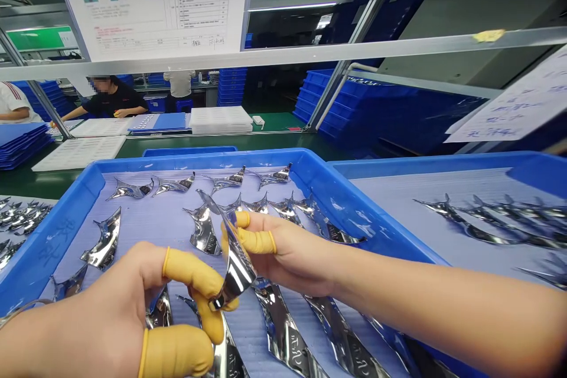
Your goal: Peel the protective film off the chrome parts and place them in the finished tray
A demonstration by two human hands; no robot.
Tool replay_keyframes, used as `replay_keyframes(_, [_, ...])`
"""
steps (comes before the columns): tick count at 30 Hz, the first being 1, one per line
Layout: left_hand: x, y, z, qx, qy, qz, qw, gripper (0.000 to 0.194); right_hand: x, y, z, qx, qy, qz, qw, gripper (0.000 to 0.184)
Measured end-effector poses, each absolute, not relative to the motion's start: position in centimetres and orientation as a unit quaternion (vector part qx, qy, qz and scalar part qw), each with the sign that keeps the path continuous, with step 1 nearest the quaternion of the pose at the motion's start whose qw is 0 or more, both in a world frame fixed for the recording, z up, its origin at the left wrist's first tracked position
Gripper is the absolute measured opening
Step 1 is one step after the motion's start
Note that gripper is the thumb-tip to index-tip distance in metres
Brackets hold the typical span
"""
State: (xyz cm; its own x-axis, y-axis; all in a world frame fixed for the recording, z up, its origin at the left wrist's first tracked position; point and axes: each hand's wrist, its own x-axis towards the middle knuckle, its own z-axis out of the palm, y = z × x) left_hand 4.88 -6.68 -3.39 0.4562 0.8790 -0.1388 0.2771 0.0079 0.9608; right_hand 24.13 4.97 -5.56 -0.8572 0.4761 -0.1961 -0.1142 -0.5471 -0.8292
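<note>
Both my hands hold one shiny chrome curved part [234, 260] above a blue tray [57, 230]. My left hand [133, 313], with yellow finger cots on thumb and fingers, pinches the part's lower end. My right hand [283, 254], also wearing yellow cots, pinches its upper end from the right. Several similar chrome parts [204, 230] lie in rows on the tray's pale liner beneath my hands.
A second blue tray [522, 165] with several chrome parts stands at the right. More parts lie loose at the far left [20, 218]. Beyond, a green bench holds white trays [221, 119] and blue trays; other people work there. A metal rail [310, 53] crosses overhead.
</note>
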Motion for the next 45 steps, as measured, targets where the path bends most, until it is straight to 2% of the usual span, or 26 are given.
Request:
replay_keyframes(5, [5.0,-6.8,-3.1,0.652,0.410,0.270,0.578,0.025,23.6,4.9,-6.6,-0.169,-0.434,0.874,0.138,0.034])
replay_keyframes(14, [5.5,-6.3,-2.6,0.601,0.395,0.300,0.626,0.019,23.5,4.7,-6.9,-0.163,-0.446,0.870,0.131,0.035])
replay_keyframes(18, [5.9,-5.2,-2.9,0.598,0.406,0.329,0.608,0.039,23.8,4.7,-6.4,-0.172,-0.475,0.851,0.142,0.037])
replay_keyframes(24, [5.5,-4.3,-3.7,0.580,0.413,0.350,0.609,0.032,24.1,4.4,-5.5,-0.149,-0.532,0.817,0.165,0.036])
replay_keyframes(29, [5.8,-4.3,-3.6,0.544,0.378,0.373,0.650,0.018,24.4,4.2,-5.1,-0.128,-0.586,0.777,0.189,0.033])
replay_keyframes(38, [6.0,-3.8,-4.7,0.509,0.353,0.371,0.692,0.020,25.0,3.0,-3.1,-0.154,-0.612,0.751,0.194,0.036])
replay_keyframes(45, [6.4,-3.7,-5.0,0.498,0.358,0.371,0.697,0.021,25.5,2.5,-3.0,-0.166,-0.632,0.734,0.188,0.015])
